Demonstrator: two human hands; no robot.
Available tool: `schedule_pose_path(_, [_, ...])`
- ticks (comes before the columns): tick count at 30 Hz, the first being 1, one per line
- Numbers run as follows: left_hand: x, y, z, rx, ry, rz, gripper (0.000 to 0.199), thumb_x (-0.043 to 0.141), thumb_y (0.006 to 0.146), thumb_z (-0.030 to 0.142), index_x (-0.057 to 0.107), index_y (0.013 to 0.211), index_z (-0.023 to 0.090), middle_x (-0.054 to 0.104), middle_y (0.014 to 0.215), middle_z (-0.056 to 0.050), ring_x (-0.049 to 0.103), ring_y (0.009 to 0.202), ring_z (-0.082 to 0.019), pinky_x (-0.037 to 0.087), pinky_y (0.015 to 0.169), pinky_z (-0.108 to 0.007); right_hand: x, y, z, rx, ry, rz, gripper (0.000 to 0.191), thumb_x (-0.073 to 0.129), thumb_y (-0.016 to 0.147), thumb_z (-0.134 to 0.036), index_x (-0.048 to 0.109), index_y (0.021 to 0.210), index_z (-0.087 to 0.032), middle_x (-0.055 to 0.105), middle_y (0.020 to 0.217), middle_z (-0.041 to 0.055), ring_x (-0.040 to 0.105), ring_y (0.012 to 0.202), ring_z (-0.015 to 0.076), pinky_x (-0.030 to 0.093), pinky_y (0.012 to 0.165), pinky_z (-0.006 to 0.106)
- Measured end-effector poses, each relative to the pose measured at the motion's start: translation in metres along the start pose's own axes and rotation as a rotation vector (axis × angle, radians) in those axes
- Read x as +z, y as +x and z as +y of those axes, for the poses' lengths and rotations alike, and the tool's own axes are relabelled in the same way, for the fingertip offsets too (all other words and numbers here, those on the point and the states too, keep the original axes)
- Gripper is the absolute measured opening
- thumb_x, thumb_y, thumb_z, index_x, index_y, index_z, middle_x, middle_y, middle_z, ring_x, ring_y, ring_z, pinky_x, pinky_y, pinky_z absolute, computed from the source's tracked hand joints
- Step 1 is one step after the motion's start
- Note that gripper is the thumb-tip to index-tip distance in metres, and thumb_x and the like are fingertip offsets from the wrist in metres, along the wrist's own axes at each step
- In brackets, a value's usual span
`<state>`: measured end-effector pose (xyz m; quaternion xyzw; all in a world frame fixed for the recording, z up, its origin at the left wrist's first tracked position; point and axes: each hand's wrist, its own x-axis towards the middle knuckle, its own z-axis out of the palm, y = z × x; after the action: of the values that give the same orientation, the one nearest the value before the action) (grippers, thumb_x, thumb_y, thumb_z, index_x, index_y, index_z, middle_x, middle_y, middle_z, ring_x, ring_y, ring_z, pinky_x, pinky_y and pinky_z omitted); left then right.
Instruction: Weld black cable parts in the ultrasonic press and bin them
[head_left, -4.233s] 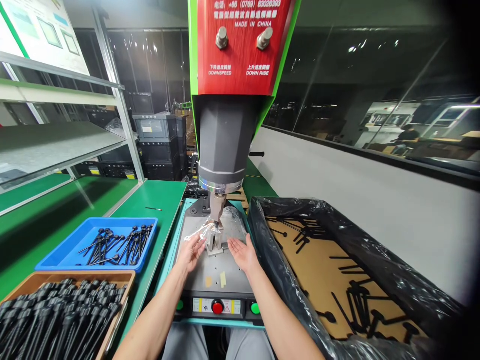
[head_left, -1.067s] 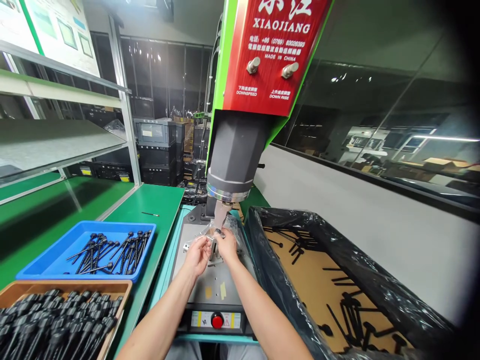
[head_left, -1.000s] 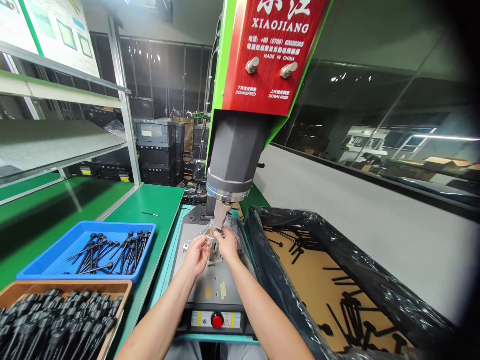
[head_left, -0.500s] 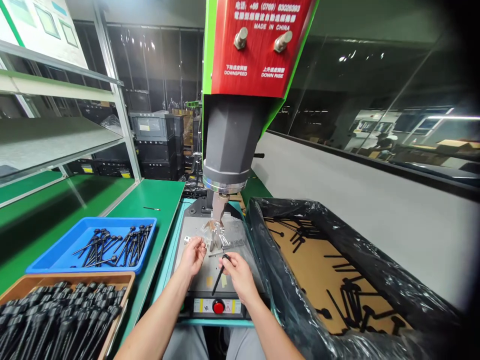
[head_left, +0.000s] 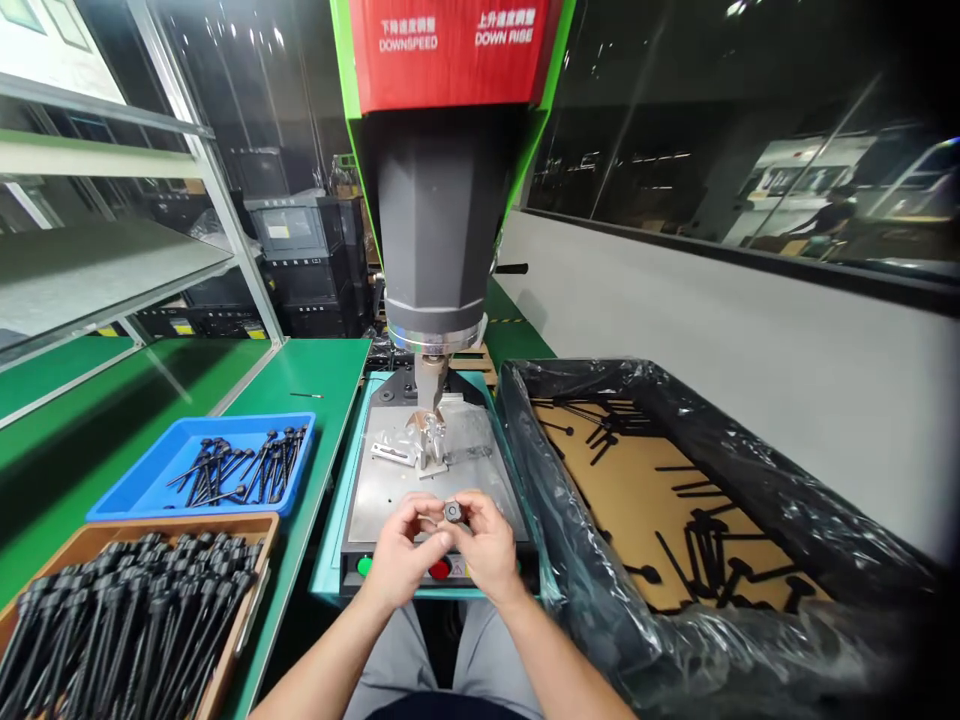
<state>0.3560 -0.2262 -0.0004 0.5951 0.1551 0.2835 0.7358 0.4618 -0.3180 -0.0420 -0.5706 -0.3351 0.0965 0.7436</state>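
My right hand [head_left: 486, 545] is closed around a black rod with a round knob head [head_left: 452, 511]. The knob faces me end-on, and the shaft is mostly hidden. On its other side, my left hand [head_left: 411, 552] is closed too, thumb and fingers pinched at the same rod. Both hands are over the front of the machine's metal base plate [head_left: 367, 505]. Behind them a small metal fixture [head_left: 431, 462], partly wrapped in clear plastic, sits under the press's metal horn [head_left: 430, 382].
To the left, a blue tray [head_left: 112, 505] and a brown tray [head_left: 274, 525] hold many similar black rods. A plastic-lined box [head_left: 592, 545] at right has rods scattered on cardboard. A red button [head_left: 440, 570] and a green button [head_left: 364, 566] are on the machine's front.
Both hands have drawn back toward me and come together. My left hand has left the fixture area and joined the rod, whose knob now points at me. The view has tilted down.
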Motion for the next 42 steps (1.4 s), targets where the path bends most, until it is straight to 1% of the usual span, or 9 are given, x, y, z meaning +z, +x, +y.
schedule_pose_path(11, [0.016, -0.001, 0.014, 0.158, 0.328, 0.063, 0.018, 0.075, 0.069, 0.009, 0.072, 0.083, 0.020, 0.061, 0.082, -0.003, 0.054, 0.080, -0.018, 0.044, 0.077, -0.026, -0.005, -0.013, 0.002, -0.040, -0.046, -0.015, 0.027, 0.071, 0.078, -0.030, 0.060, 0.101, -0.022, 0.065, 0.101, 0.0083, 0.064, 0.093, 0.0228, 0.054, 0.082, 0.036])
schedule_pose_path(14, [0.007, 0.001, 0.019, 0.114, 0.165, 0.130, 0.022, 0.077, 0.066, 0.010, 0.074, 0.086, 0.019, 0.062, 0.084, -0.005, 0.054, 0.080, -0.018, 0.046, 0.077, -0.027, -0.014, -0.018, 0.001, 0.109, -0.148, -0.185, 0.036, 0.063, 0.086, -0.037, 0.062, 0.118, -0.021, 0.069, 0.107, 0.0107, 0.065, 0.100, 0.0255, 0.052, 0.090, 0.039])
schedule_pose_path(17, [-0.002, -0.004, 0.019, 0.090, 0.029, 0.212, 0.025, 0.081, 0.064, 0.016, 0.075, 0.088, 0.016, 0.062, 0.080, -0.005, 0.054, 0.071, -0.016, 0.047, 0.070, -0.027, -0.013, -0.024, 0.000, 0.251, -0.168, -0.423, 0.032, 0.056, 0.090, -0.043, 0.070, 0.108, -0.020, 0.072, 0.089, 0.0078, 0.068, 0.085, 0.0240, 0.055, 0.079, 0.034])
schedule_pose_path(20, [-0.010, -0.017, 0.012, 0.015, -0.058, 0.256, 0.034, 0.080, 0.066, 0.026, 0.072, 0.098, 0.015, 0.062, 0.075, -0.004, 0.055, 0.063, -0.015, 0.047, 0.062, -0.027, 0.002, -0.031, 0.004, 0.349, -0.090, -0.501, 0.036, 0.057, 0.088, -0.050, 0.072, 0.097, -0.018, 0.071, 0.076, 0.0061, 0.066, 0.071, 0.0219, 0.055, 0.069, 0.031])
schedule_pose_path(25, [-0.031, -0.050, 0.005, -0.094, -0.025, 0.276, 0.027, 0.076, 0.071, 0.039, 0.070, 0.080, 0.014, 0.057, 0.062, -0.001, 0.048, 0.048, -0.011, 0.040, 0.047, -0.024, 0.036, -0.048, 0.016, 0.408, 0.002, -0.627, 0.042, 0.063, 0.084, -0.052, 0.071, 0.104, -0.017, 0.073, 0.095, 0.0119, 0.068, 0.081, 0.0249, 0.056, 0.076, 0.034])
schedule_pose_path(30, [-0.080, -0.096, 0.029, 0.041, 0.129, 0.559, 0.014, 0.076, 0.071, 0.027, 0.072, 0.077, 0.015, 0.064, 0.070, -0.004, 0.056, 0.064, -0.015, 0.046, 0.065, -0.025, 0.052, -0.063, 0.034, 0.491, 0.035, -0.767, 0.049, 0.072, 0.077, -0.049, 0.067, 0.117, -0.021, 0.070, 0.113, 0.0148, 0.065, 0.105, 0.0293, 0.052, 0.093, 0.041])
schedule_pose_path(35, [-0.169, -0.144, 0.062, 0.123, 0.463, 0.992, 0.015, 0.075, 0.070, 0.025, 0.074, 0.082, 0.018, 0.069, 0.079, -0.004, 0.059, 0.072, -0.018, 0.047, 0.072, -0.026, 0.051, -0.065, 0.042, 0.649, -0.002, -0.811, 0.049, 0.072, 0.071, -0.059, 0.073, 0.101, -0.020, 0.074, 0.099, 0.0140, 0.069, 0.097, 0.0307, 0.055, 0.089, 0.041])
schedule_pose_path(38, [-0.231, -0.162, 0.079, 0.043, 0.854, 1.170, 0.018, 0.065, 0.079, 0.029, 0.072, 0.092, 0.019, 0.071, 0.087, -0.004, 0.063, 0.078, -0.020, 0.048, 0.077, -0.029, 0.050, -0.066, 0.040, 0.706, -0.016, -0.789, 0.053, 0.074, 0.066, -0.064, 0.074, 0.097, -0.020, 0.075, 0.096, 0.0128, 0.070, 0.095, 0.0313, 0.057, 0.086, 0.039])
schedule_pose_path(42, [-0.294, -0.161, 0.088, -0.175, 1.168, 1.206, 0.021, 0.059, 0.082, 0.029, 0.071, 0.096, 0.018, 0.073, 0.096, -0.007, 0.066, 0.083, -0.022, 0.048, 0.080, -0.032, 0.048, -0.069, 0.041, 0.713, -0.009, -0.770, 0.054, 0.075, 0.065, -0.064, 0.074, 0.097, -0.020, 0.075, 0.094, 0.0118, 0.070, 0.092, 0.0307, 0.058, 0.084, 0.037])
